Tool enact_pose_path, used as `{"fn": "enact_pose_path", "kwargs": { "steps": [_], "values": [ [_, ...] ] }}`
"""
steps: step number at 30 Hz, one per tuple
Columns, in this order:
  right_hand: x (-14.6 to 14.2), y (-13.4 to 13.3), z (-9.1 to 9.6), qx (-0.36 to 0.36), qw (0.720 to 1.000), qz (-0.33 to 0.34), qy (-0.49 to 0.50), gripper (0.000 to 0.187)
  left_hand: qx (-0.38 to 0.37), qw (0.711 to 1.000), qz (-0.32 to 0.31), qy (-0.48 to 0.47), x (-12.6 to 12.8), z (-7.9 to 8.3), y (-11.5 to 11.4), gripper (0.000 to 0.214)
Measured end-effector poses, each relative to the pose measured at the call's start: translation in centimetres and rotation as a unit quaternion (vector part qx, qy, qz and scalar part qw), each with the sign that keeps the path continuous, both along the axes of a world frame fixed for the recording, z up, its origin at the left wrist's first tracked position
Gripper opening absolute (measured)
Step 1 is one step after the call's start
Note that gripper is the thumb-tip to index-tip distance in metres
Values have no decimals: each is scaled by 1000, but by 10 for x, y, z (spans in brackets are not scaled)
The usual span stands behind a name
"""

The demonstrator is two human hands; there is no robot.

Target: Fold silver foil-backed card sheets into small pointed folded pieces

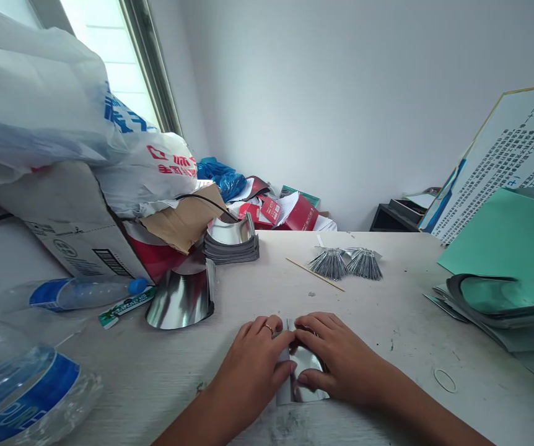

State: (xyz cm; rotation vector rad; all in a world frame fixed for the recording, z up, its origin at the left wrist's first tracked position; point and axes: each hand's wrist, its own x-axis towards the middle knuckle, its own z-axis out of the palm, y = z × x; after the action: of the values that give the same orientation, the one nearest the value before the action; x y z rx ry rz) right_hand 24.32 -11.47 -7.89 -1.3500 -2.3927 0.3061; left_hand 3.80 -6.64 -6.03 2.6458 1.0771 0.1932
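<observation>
A small mirror-like silver sheet (306,365) with a curved surface lies on the white table between my two hands. Along its left side runs a flat grey strip (284,381). My left hand (258,359), wearing a ring, has its fingers bent and its thumb and index fingertip on the strip and the sheet's left edge. From the right, my right hand (334,353) grips the sheet, fingers curled over its far edge and thumb on its near part. Beyond the hands are a thin wooden stick (315,274) and two fanned bundles of metal wires (329,264).
Left are a curved silver sheet stack (181,300), another stack (231,248), plastic bottles (85,293), a toothpaste-like box (127,306) and a carton (72,229) under plastic bags. At right lie grey curved sheets (499,316), a green board (508,238) and a rubber band (445,381).
</observation>
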Motion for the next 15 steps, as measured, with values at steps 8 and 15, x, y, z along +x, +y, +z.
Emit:
{"fn": "enact_pose_path", "kwargs": {
  "steps": [8, 15],
  "values": [
    [0, -2, 1, -14, 1000, -17, 14, 42, -15, 1000, 15, 16, 2, 2, -7, 32],
    [0, -2, 0, -21, 1000, -18, 9, 53, -53, 996, 26, 63, -5, 3, -11, 54]
  ]
}}
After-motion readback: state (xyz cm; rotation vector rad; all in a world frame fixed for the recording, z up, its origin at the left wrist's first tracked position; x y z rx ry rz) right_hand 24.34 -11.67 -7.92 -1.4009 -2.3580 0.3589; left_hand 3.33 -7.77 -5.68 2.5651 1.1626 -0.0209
